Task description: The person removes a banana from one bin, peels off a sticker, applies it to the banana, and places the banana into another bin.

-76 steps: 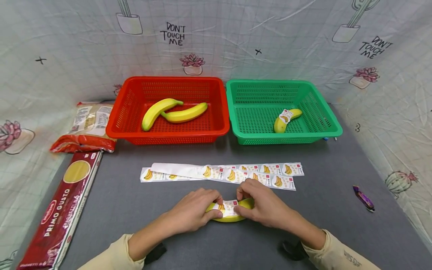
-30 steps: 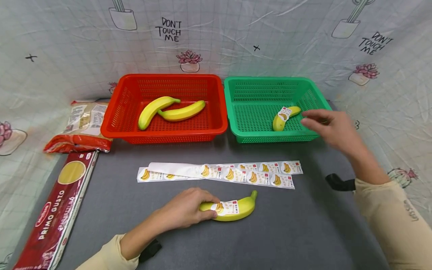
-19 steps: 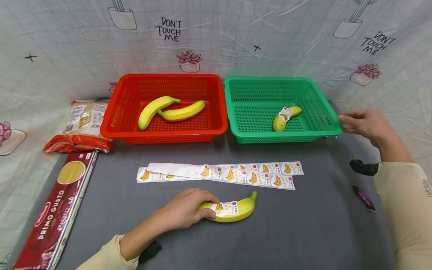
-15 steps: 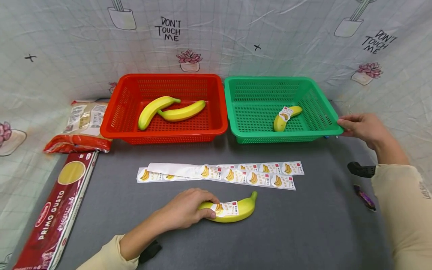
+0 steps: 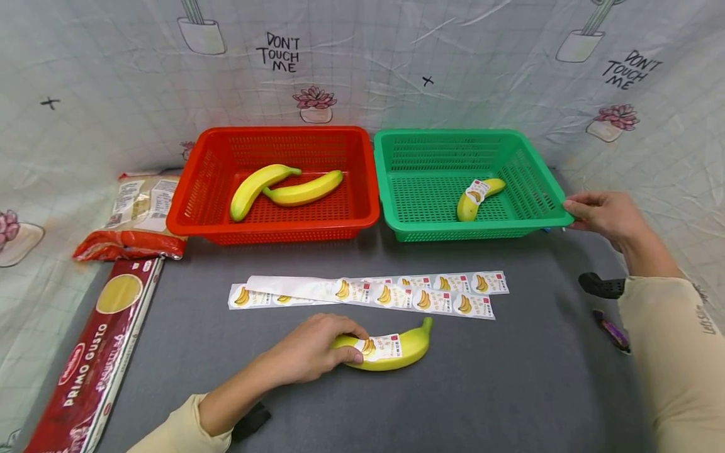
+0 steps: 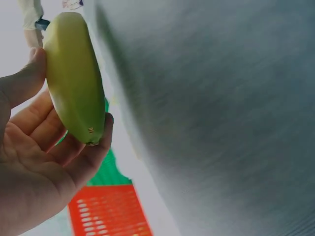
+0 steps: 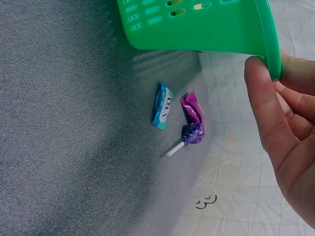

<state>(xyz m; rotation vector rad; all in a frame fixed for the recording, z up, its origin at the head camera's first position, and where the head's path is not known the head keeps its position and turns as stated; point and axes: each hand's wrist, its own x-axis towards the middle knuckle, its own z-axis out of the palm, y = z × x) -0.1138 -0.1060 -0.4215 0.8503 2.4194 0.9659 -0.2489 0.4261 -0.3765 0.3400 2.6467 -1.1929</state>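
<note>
Thumb and fingers of the left hand (image 5: 308,349) curl round the stemless end of a yellow banana (image 5: 413,346), which lies on the dark grey tabletop (image 5: 464,396) with its stem to the right; the left wrist view shows the thumb on one side of the fruit and fingers on the other. A white label (image 5: 384,346) printed with bananas covers part of its upper face, just beside the fingertips. The right hand (image 5: 612,217) pinches the near right corner of the green plastic basket (image 5: 504,224), digits set on both faces of the rim. Inside that basket rests a second banana (image 5: 467,209) bearing a similar white label (image 5: 476,190). Just to its left stands a red plastic basket (image 5: 272,229), holding two unlabelled bananas (image 5: 308,190), one partly overlapping the other. Between baskets and held fruit, two strips of banana labels (image 5: 404,296) lie crossed. At far left, a spaghetti packet (image 5: 85,358) marked "Primo Gusto" lies below a red-ended food bag (image 5: 144,207). A purple-wrapped sweet (image 5: 612,330) lies beside the right sleeve (image 5: 668,352); the right wrist view shows a blue-wrapped sweet (image 7: 162,108) and a lollipop (image 7: 193,132) near the green basket.
</note>
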